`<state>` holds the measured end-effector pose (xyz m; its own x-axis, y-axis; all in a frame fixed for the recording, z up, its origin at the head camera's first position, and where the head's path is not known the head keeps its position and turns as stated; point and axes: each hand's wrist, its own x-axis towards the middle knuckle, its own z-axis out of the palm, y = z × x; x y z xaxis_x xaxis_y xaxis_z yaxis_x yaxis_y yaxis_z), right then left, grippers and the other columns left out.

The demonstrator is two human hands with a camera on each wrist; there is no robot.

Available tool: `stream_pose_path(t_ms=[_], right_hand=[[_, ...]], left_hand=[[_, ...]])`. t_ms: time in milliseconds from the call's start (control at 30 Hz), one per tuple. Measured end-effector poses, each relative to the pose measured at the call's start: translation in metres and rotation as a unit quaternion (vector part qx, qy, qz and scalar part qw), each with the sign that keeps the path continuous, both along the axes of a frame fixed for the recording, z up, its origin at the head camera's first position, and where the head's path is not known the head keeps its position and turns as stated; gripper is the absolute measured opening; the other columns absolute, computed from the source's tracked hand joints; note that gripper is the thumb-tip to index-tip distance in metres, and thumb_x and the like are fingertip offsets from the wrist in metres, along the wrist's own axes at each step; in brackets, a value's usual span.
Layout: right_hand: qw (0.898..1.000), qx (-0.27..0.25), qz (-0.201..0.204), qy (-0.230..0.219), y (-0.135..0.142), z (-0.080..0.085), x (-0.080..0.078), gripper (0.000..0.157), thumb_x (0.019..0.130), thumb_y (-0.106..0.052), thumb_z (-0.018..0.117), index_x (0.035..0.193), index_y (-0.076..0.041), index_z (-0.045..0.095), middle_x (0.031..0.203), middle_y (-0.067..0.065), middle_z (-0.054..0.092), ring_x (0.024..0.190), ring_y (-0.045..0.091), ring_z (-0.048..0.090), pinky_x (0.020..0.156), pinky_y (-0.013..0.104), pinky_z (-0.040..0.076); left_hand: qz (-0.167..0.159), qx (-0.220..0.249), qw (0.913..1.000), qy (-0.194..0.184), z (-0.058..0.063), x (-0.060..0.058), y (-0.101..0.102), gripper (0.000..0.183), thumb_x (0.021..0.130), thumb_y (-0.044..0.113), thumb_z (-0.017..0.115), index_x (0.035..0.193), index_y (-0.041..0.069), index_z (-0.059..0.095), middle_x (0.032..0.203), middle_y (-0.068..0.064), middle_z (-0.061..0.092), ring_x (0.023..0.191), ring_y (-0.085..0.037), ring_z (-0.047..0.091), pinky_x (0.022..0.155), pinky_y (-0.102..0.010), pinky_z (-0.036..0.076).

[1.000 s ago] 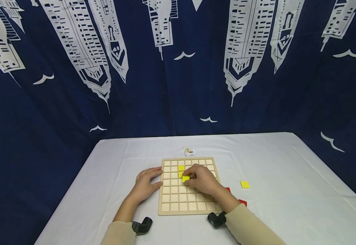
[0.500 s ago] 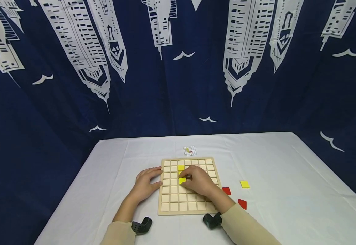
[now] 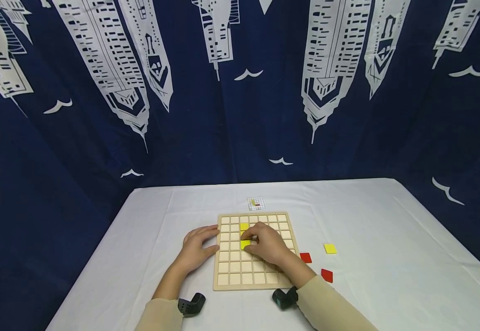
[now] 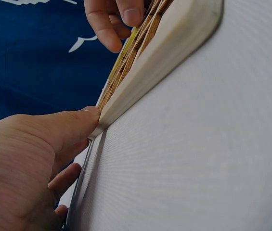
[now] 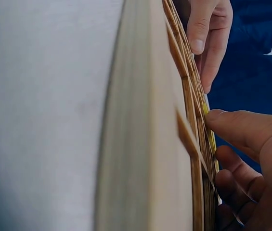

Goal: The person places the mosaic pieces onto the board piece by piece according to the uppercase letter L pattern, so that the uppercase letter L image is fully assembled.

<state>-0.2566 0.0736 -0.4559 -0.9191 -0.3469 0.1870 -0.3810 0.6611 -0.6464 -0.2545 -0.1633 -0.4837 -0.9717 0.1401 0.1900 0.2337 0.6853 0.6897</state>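
Note:
A wooden grid board lies on the table with yellow square tiles in one column. My right hand is over the board, its thumb and curled fingers pinching a yellow tile that sits in a cell at the lower end of that column. Above it a second yellow tile is mostly covered by the fingers, and a further yellow tile shows at the top. My left hand rests against the board's left edge; in the left wrist view its straight thumb touches the rim.
Right of the board lie a loose yellow tile, a red tile and another red piece. A small printed grid card is behind the board. A dark blue curtain hangs beyond the white table.
My right hand has moved slightly left with the yellow tile, which now lies in the column's third cell. Both red pieces show more fully. The left hand has stayed put.

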Motion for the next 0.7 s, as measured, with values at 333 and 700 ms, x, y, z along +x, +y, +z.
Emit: stream_pose_path(t_ms=[333,700], right_hand=[[0.999,-0.03,-0.016,-0.004,0.004,0.004,0.004,0.018,0.081,-0.011,0.079,0.098,-0.017,0.076,0.099,-0.002,0.066,0.079,0.011,0.055,0.072,0.023,0.047],[0.998,-0.059,-0.003,0.001,0.024,0.021,0.009,0.021,0.088,-0.011,0.073,0.109,-0.011,0.073,0.105,0.008,0.068,0.081,0.014,0.053,0.068,0.022,0.045]], left_hand=[[0.0,0.009,1.0,0.001,-0.001,0.0,0.0,0.044,0.084,0.014,0.078,0.127,0.011,0.068,0.144,-0.003,0.059,0.143,-0.031,0.041,0.122,-0.056,0.015],[0.004,-0.001,1.0,0.001,0.002,0.001,0.001,0.044,0.085,0.014,0.078,0.128,0.01,0.068,0.144,-0.002,0.06,0.143,-0.031,0.042,0.121,-0.056,0.018]])
